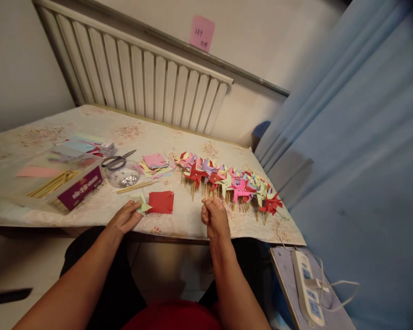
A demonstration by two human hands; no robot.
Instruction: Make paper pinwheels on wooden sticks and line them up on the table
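My left hand pinches a pale green paper pinwheel near the table's front edge. Just right of it lies a stack of red paper squares with cut corners. My right hand is closed with thumb and fingers pressed together; what it grips is too small and hidden to tell. Behind and right of that hand stands a long row of finished paper pinwheels on sticks. Several loose wooden sticks lie beyond the left hand, beside a clear round dish of small shiny pins.
Black scissors lie against the dish. Coloured paper sheets are piled behind. At left sits a clear box with a purple label and sticks inside. A power strip with cables rests at lower right, near a blue curtain.
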